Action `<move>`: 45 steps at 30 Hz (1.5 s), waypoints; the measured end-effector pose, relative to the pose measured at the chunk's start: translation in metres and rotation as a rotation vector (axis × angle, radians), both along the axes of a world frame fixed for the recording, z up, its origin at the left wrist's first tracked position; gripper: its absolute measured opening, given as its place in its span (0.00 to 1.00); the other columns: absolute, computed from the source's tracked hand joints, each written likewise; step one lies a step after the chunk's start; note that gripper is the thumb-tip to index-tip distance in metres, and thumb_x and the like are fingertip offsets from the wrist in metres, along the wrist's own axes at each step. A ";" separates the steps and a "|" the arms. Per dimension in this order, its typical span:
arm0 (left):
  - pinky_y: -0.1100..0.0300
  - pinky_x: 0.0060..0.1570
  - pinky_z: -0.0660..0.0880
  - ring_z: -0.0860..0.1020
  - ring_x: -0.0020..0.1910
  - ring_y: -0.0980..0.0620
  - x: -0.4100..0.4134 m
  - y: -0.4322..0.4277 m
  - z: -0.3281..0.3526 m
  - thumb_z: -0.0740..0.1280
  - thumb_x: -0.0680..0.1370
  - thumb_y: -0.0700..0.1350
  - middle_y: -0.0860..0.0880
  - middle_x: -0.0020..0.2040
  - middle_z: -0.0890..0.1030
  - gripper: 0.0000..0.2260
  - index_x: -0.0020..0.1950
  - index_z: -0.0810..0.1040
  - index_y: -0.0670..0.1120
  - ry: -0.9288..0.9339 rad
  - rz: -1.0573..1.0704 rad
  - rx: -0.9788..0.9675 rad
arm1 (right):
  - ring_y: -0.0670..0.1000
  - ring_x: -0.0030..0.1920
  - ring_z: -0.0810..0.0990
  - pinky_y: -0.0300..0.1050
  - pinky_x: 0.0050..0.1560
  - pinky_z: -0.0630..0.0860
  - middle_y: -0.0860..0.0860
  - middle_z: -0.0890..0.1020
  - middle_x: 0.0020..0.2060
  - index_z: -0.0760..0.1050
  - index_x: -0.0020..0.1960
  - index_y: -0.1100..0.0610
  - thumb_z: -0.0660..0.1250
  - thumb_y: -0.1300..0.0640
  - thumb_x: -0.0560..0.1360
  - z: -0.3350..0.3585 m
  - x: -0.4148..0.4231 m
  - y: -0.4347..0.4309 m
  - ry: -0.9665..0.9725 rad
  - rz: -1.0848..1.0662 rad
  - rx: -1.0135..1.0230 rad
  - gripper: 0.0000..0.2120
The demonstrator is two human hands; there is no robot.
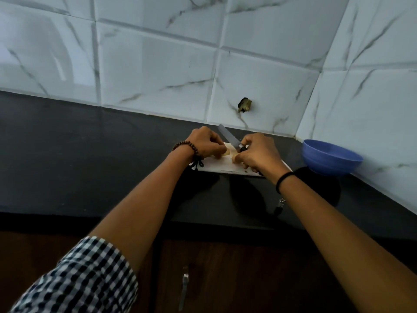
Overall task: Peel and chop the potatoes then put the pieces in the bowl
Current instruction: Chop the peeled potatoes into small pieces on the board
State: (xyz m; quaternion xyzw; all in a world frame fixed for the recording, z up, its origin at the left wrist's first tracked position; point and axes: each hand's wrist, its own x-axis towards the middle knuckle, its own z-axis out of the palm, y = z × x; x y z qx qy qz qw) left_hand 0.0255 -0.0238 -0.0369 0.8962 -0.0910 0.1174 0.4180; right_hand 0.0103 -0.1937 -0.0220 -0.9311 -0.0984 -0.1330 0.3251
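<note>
Mid-chop on the board point(216, 167); bowl point(329, 158) waits.
The left hand point(206, 143) grip pinches a potato piece point(226, 152), steadying it on the board; just right of it, the right hand point(257, 154) grip wraps the knife point(228, 137) handle, blade tilted up; bowl well right of that grip.

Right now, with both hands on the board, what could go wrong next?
1. The blade of the steel knife juts up between the left hand and right hand; it could nick the left one.
2. The round blue bowl sits apart from the white cutting board; pale potato pieces may drop on the way.
</note>
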 end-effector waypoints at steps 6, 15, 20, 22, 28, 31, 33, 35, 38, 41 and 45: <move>0.73 0.35 0.73 0.79 0.40 0.62 0.007 0.001 -0.002 0.75 0.70 0.45 0.54 0.41 0.84 0.05 0.45 0.86 0.50 -0.002 -0.008 0.023 | 0.49 0.27 0.82 0.40 0.22 0.74 0.60 0.84 0.38 0.79 0.46 0.66 0.78 0.66 0.66 0.016 0.030 0.016 -0.060 -0.011 0.147 0.12; 0.56 0.54 0.79 0.81 0.47 0.57 0.011 0.002 -0.004 0.79 0.65 0.47 0.56 0.44 0.85 0.08 0.42 0.86 0.55 -0.018 -0.009 0.041 | 0.55 0.30 0.78 0.41 0.28 0.73 0.62 0.84 0.39 0.82 0.44 0.66 0.72 0.66 0.70 0.009 0.063 0.039 0.020 0.007 -0.065 0.04; 0.60 0.57 0.77 0.80 0.49 0.59 0.006 0.000 -0.001 0.79 0.66 0.47 0.54 0.44 0.85 0.07 0.43 0.87 0.51 -0.039 -0.047 0.035 | 0.48 0.27 0.80 0.36 0.22 0.70 0.56 0.82 0.32 0.79 0.43 0.63 0.80 0.59 0.68 0.015 0.046 0.011 -0.028 0.000 0.043 0.11; 0.61 0.58 0.76 0.80 0.51 0.58 0.004 -0.001 0.000 0.78 0.67 0.46 0.54 0.44 0.85 0.07 0.44 0.87 0.50 -0.036 -0.074 0.042 | 0.43 0.21 0.77 0.34 0.19 0.68 0.54 0.80 0.31 0.78 0.43 0.62 0.80 0.59 0.69 0.017 0.034 0.001 -0.035 0.006 0.084 0.12; 0.60 0.57 0.77 0.81 0.49 0.59 -0.003 -0.004 0.002 0.77 0.67 0.52 0.56 0.41 0.85 0.07 0.43 0.87 0.53 0.019 -0.157 0.054 | 0.43 0.18 0.74 0.34 0.18 0.65 0.56 0.85 0.33 0.79 0.49 0.60 0.74 0.55 0.75 0.015 0.000 -0.020 0.039 0.022 0.133 0.09; 0.59 0.58 0.76 0.80 0.49 0.61 -0.003 -0.002 0.002 0.77 0.67 0.54 0.58 0.43 0.85 0.09 0.45 0.86 0.54 0.034 -0.186 0.064 | 0.46 0.20 0.73 0.35 0.19 0.66 0.56 0.86 0.37 0.79 0.48 0.58 0.69 0.51 0.79 0.010 -0.013 -0.025 0.055 0.016 0.064 0.10; 0.60 0.60 0.74 0.80 0.50 0.61 -0.002 -0.002 0.000 0.77 0.69 0.52 0.57 0.46 0.84 0.14 0.52 0.83 0.54 0.052 -0.211 0.067 | 0.48 0.23 0.74 0.38 0.22 0.68 0.57 0.85 0.37 0.78 0.48 0.57 0.66 0.49 0.79 0.007 -0.021 -0.028 0.080 0.009 0.005 0.12; 0.61 0.61 0.72 0.79 0.52 0.59 -0.003 -0.005 0.001 0.75 0.72 0.50 0.55 0.50 0.83 0.16 0.59 0.81 0.53 0.096 -0.232 0.117 | 0.49 0.24 0.75 0.40 0.24 0.70 0.55 0.83 0.33 0.79 0.46 0.58 0.65 0.48 0.79 0.003 -0.030 -0.031 0.094 0.002 -0.037 0.13; 0.64 0.57 0.70 0.77 0.52 0.60 -0.003 -0.006 0.002 0.73 0.73 0.51 0.55 0.53 0.81 0.14 0.59 0.82 0.53 0.116 -0.246 0.186 | 0.50 0.26 0.77 0.43 0.26 0.73 0.55 0.82 0.33 0.79 0.46 0.58 0.63 0.50 0.80 -0.002 -0.042 -0.034 0.089 0.012 -0.067 0.12; 0.65 0.55 0.72 0.77 0.50 0.62 -0.002 -0.007 0.001 0.75 0.71 0.52 0.57 0.49 0.82 0.13 0.54 0.84 0.52 0.070 -0.198 0.164 | 0.49 0.33 0.79 0.44 0.33 0.76 0.53 0.82 0.38 0.78 0.52 0.56 0.62 0.51 0.81 -0.004 -0.050 -0.036 0.083 0.035 -0.122 0.09; 0.66 0.51 0.74 0.79 0.49 0.61 0.000 -0.009 -0.001 0.79 0.66 0.52 0.56 0.44 0.85 0.12 0.47 0.86 0.50 0.016 -0.117 0.091 | 0.53 0.37 0.83 0.50 0.39 0.82 0.54 0.82 0.45 0.77 0.60 0.54 0.62 0.53 0.81 -0.008 -0.059 -0.038 0.053 0.069 -0.142 0.10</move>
